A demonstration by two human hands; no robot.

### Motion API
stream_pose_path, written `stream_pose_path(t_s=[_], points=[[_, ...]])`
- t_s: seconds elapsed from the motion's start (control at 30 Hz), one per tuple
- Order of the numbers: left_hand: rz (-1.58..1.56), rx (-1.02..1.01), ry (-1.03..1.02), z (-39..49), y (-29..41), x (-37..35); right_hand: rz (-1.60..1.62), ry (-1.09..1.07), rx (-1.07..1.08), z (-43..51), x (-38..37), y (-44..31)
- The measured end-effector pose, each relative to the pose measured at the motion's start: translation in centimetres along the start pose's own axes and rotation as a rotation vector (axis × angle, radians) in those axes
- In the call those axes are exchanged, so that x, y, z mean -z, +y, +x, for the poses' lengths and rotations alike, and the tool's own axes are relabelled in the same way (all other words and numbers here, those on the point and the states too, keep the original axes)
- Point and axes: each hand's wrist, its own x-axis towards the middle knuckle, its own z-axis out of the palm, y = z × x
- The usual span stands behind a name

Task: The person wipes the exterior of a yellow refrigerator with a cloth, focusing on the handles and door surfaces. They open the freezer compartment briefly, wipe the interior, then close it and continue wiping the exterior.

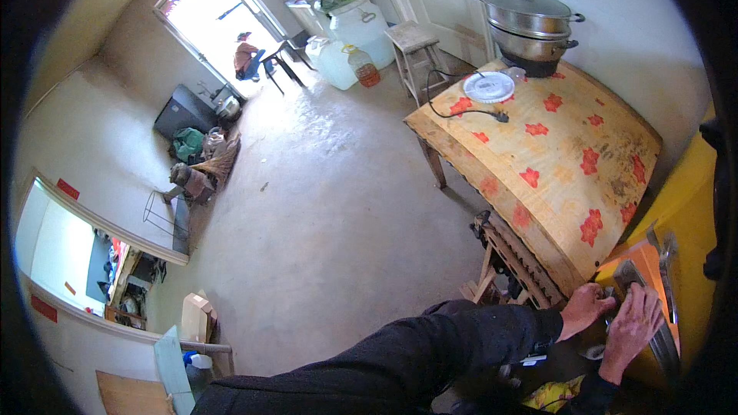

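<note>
At the lower right, my left hand (585,309) has its thumb and fingers closed around a small metal part (609,294), mostly hidden. Just right of it, my right hand (632,323) curls its fingers over a long grey metal bar (664,347). The bar slants across an orange sheet (644,262) lying on a yellow surface (689,230). Beyond the bar lies a slim metal tool (669,251), whose kind I cannot make out. Both dark sleeves reach in from below.
Close by stands a table with a flowered cover (553,144), bearing a steamer pot (527,26), a white plastic lid (488,87) and a plugged cord (501,117). A wooden rack (519,259) leans below its edge. A person (248,57) squats at the far doorway.
</note>
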Motion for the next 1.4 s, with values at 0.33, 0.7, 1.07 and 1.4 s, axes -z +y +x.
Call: stream_pose_path(t_s=[0.33,0.7,1.07,1.4], points=[[-0.021,0.022,-0.032,0.0,1.0,0.9,0.229,-0.057,-0.155,-0.2,-0.9,0.9],[-0.085,0.007,-0.019,0.3,0.7,0.8,0.035,-0.121,-0.041,0.0,0.8,0.4],[-0.05,0.069,-0.092,-1.0,2.5,3.2,0.046,-0.178,0.159,0.5,2.2,2.2],[-0.149,0.313,-0.12,-1.9,3.4,0.7,-0.068,-0.23,0.037,-4.3,4.8,8.8]])
